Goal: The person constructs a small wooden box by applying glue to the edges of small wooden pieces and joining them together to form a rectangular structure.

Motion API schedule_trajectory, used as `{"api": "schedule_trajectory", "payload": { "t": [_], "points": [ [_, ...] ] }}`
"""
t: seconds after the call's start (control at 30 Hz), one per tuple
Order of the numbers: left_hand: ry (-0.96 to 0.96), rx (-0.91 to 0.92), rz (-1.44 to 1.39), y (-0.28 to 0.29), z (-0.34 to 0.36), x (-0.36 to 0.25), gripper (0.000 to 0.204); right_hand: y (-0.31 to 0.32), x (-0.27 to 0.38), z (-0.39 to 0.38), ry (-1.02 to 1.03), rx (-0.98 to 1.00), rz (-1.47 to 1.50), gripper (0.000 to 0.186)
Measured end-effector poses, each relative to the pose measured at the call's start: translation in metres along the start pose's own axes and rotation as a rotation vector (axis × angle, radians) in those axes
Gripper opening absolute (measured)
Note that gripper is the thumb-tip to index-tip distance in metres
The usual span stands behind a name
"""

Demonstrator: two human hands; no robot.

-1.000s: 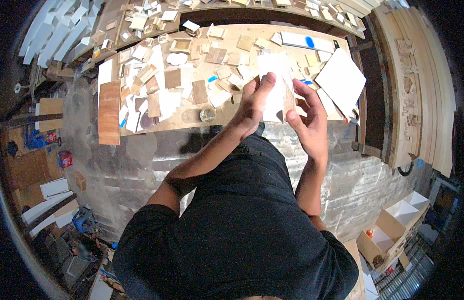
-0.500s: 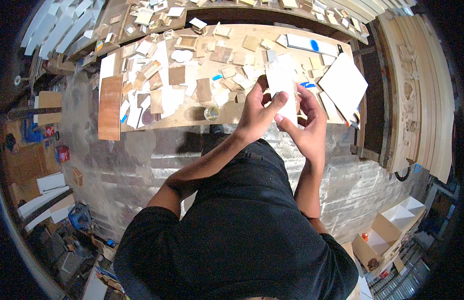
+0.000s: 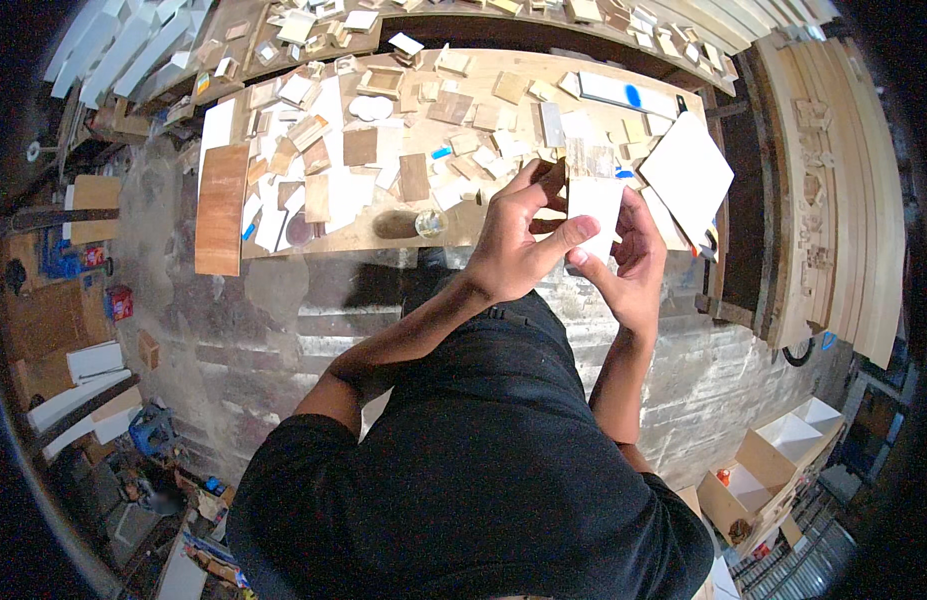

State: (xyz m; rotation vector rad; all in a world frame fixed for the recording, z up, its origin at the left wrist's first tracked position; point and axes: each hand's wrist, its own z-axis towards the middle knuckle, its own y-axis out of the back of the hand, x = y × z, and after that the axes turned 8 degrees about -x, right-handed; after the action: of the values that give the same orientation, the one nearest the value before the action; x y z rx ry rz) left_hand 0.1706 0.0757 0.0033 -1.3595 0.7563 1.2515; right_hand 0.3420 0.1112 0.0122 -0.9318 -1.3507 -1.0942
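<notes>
A small white rectangular piece (image 3: 591, 196), with a brownish worn-looking band near its far end, is held up between both hands above the table's near edge. My left hand (image 3: 526, 237) grips its left side, thumb across the front face and fingers behind. My right hand (image 3: 631, 268) closes on its lower right side, thumb tip near the left thumb. The fingers behind the piece are partly hidden. Beneath and beyond lies the wooden worktable (image 3: 358, 240), scattered with small wood and white board pieces. A clear glass jar (image 3: 430, 223) stands near the front edge, left of my hands.
A brown wooden board (image 3: 221, 210) overhangs the table's left front. At the right lies a white square panel (image 3: 686, 172), beside a long white strip with a blue spot (image 3: 633, 96). Long planks (image 3: 863, 200) are stacked far right. An open divided box (image 3: 753, 485) sits lower right.
Both hands have shifted slightly right and nearer with the white piece. It is tilted differently, so the brownish band at its far end now shows.
</notes>
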Motion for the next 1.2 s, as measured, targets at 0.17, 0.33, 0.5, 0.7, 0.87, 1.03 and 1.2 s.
{"api": "schedule_trajectory", "payload": {
  "t": [0.17,0.33,0.5,0.7,0.87,1.03,1.2],
  "points": [
    [-0.040,0.031,0.023,0.006,-0.005,-0.004,0.042,-0.007,0.009,-0.006,0.011,-0.009,-0.004,0.086],
    [-0.061,0.063,0.066,0.013,-0.009,-0.006,0.042,-0.009,0.008,-0.009,0.042,0.001,-0.017,0.086],
    [-0.097,0.061,0.089,0.016,-0.008,-0.015,0.043,-0.014,0.013,-0.012,0.021,0.006,-0.023,0.079],
    [0.130,0.025,0.061,0.024,-0.007,0.013,0.041,-0.029,0.013,-0.011,-0.081,-0.074,-0.049,0.070],
    [0.257,-0.007,-0.018,0.032,-0.006,0.035,0.039,-0.019,-0.003,-0.008,-0.143,0.019,0.058,0.060],
    [0.502,0.044,-0.067,0.045,-0.008,0.038,0.050,-0.012,-0.012,-0.003,-0.342,0.035,0.070,0.059],
    [0.685,0.040,-0.263,0.055,-0.014,0.052,0.053,-0.001,-0.015,0.006,-0.449,0.097,0.111,0.057]
  ]
}}
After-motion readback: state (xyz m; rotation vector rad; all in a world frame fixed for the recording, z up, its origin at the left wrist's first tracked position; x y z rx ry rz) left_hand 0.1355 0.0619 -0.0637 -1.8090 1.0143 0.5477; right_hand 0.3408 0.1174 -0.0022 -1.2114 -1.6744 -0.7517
